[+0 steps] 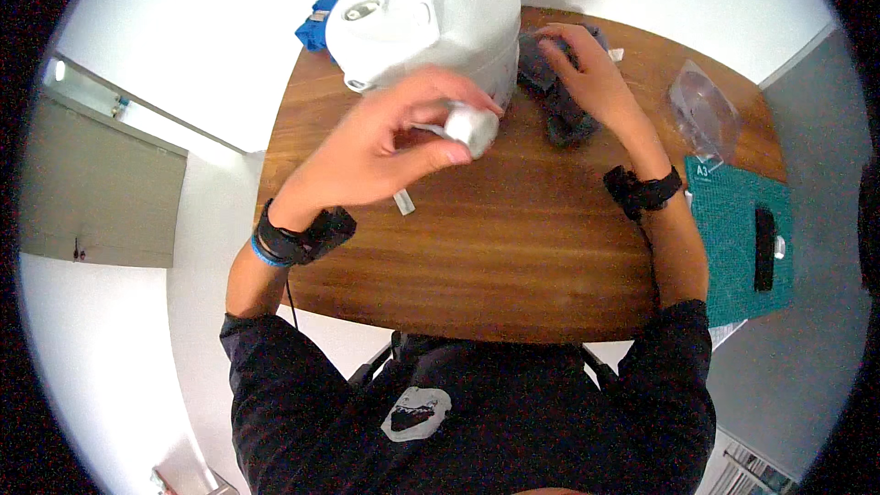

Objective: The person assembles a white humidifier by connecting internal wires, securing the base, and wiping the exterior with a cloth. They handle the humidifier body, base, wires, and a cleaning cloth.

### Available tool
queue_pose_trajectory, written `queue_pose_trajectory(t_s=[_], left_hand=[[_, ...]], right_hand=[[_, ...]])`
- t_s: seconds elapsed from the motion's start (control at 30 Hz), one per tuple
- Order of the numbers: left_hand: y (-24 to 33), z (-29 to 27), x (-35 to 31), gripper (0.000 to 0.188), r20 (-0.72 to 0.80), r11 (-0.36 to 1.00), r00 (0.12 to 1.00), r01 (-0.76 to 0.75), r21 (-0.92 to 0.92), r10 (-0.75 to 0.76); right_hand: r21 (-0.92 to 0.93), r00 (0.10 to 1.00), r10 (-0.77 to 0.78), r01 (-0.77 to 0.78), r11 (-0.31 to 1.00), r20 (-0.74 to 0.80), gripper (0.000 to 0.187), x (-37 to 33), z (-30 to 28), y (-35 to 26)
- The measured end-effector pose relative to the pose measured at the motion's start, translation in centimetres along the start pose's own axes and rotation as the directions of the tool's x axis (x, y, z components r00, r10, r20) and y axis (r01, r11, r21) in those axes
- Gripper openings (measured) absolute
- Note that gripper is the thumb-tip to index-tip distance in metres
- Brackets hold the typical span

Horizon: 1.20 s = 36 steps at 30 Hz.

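— So, what does the left hand [385, 142] hold?

— A small crumpled white wad, soft like tissue or cloth [470, 126], pinched between thumb and curled fingers and raised above the wooden surface [513, 247]. The wad looks rumpled, with a thin tail trailing toward the palm.

— And the right hand [587, 69]?

— It lies flat and spread on a dark grey, limp, creased cloth [561, 110] at the far side of the surface, fingers pressing the fabric down. It grips nothing that I can see; the palm just rests on it.

— What stands beside them?

— A large white rounded appliance of smooth plastic, with a domed lid [431, 18], sits at the far edge, just left of the grey cloth and right behind the raised wad. Behind it lies something bright blue [316, 23], partly hidden.

— And the surface itself?

— Warm brown wood with long grain streaks and a curved near edge. A small pale strip [403, 203] lies on it below the left hand. To the right lies a green cutting mat [733, 220] carrying a slim black bar-shaped thing [764, 248], and beyond that a clear, glossy plastic shell [701, 110]. Both wrists wear black bands; the left also has a blue one.
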<state>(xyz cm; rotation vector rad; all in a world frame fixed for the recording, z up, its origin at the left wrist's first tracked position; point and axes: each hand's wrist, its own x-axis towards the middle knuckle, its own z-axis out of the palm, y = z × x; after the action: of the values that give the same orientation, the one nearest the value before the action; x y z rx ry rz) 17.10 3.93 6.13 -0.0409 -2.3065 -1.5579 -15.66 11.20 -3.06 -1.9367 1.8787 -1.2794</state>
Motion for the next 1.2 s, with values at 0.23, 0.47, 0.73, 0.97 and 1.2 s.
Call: queue_pose_trajectory(t_s=[0.23,0.47,0.73,0.97,1.2], left_hand=[[-6.1,5.4,3.1,0.040,0.222,0.982,0.959,0.153,0.112,-0.175],[-10.6,5.4,5.3,0.040,0.076,0.986,0.985,0.153,0.061,-0.157],[-11.7,3.2,6.3,0.031,0.051,0.966,0.966,0.252,0.059,-0.255],[-10.4,3.2,5.4,0.033,-0.078,0.951,0.958,0.261,-0.168,-0.277],[-10.3,3.6,4.5,0.039,-0.164,0.976,0.963,0.206,-0.067,-0.214]], right_hand=[[-0.489,0.931,0.171,0.009,0.872,0.323,0.070,-3.4,-1.3,1.0],[-0.549,0.986,0.114,-0.030,0.835,0.119,0.056,-4.4,-3.5,-3.3],[-0.542,0.977,-0.013,0.130,0.830,0.214,0.053,-3.4,-4.4,-9.6],[-0.239,0.952,-0.012,0.089,0.967,0.306,0.056,-3.3,-2.4,-7.6],[-0.178,0.951,-0.057,0.115,0.977,0.304,0.050,-4.1,-2.6,-8.1]])
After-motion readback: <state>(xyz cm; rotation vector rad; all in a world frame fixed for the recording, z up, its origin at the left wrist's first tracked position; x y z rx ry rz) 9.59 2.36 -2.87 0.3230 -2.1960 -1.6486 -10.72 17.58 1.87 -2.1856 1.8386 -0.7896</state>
